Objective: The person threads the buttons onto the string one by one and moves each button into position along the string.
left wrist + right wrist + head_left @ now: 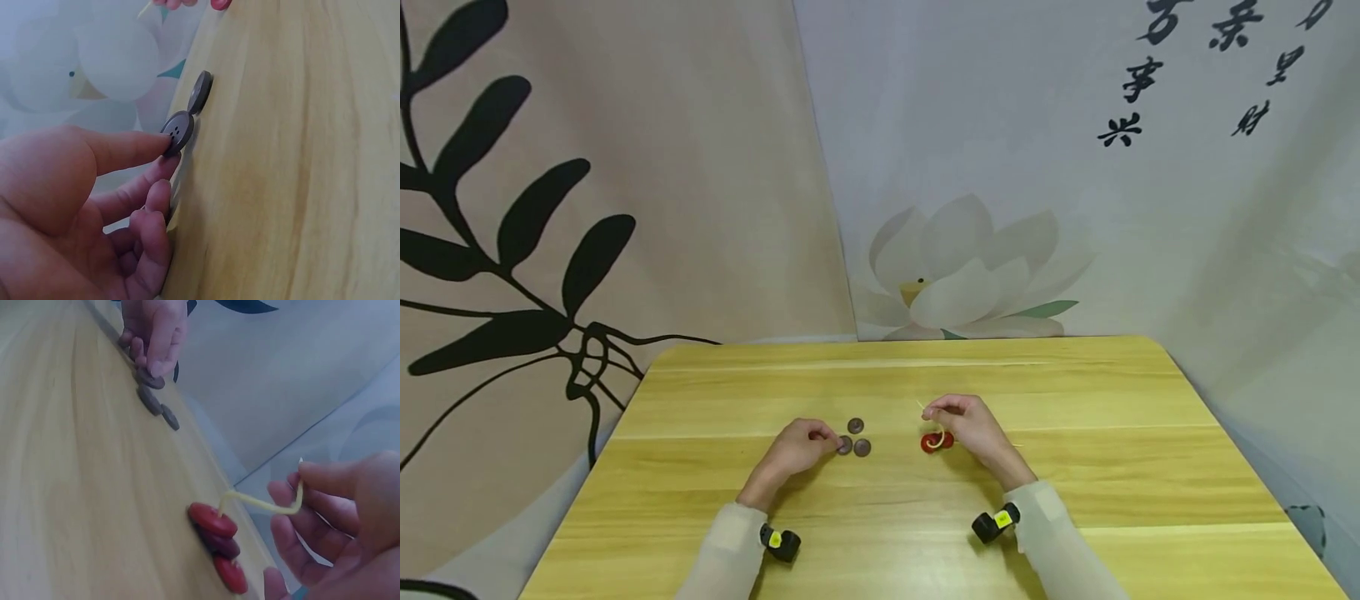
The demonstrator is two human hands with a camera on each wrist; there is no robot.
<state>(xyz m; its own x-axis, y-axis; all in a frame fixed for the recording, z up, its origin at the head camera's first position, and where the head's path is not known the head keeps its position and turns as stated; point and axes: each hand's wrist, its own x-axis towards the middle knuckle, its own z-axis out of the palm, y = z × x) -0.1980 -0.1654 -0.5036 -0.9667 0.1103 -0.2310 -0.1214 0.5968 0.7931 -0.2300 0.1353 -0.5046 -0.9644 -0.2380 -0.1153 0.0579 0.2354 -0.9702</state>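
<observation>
My left hand (pixel 800 447) pinches a grey-brown button (pixel 179 132) with four holes between thumb and a finger, and its edge is tilted. Another grey-brown button (pixel 200 92) lies close beside it, and a third grey-brown button (pixel 862 447) is near in the head view. To the right, my right hand (pixel 967 419) pinches a pale yellow cord (pixel 253 504) close to its tip. That cord bends down into a red button (pixel 212 519). Beneath and beside it are a dark red button (pixel 220 544) and another red button (pixel 231 575).
Both hands work over a light wooden table (pixel 880 533). Behind its far edge hang a beige cloth (pixel 722 167) with dark leaves and a pale cloth (pixel 1000 108) with a lotus print. A black wrist camera (pixel 782 544) sits on the left wrist, another camera (pixel 992 525) on the right.
</observation>
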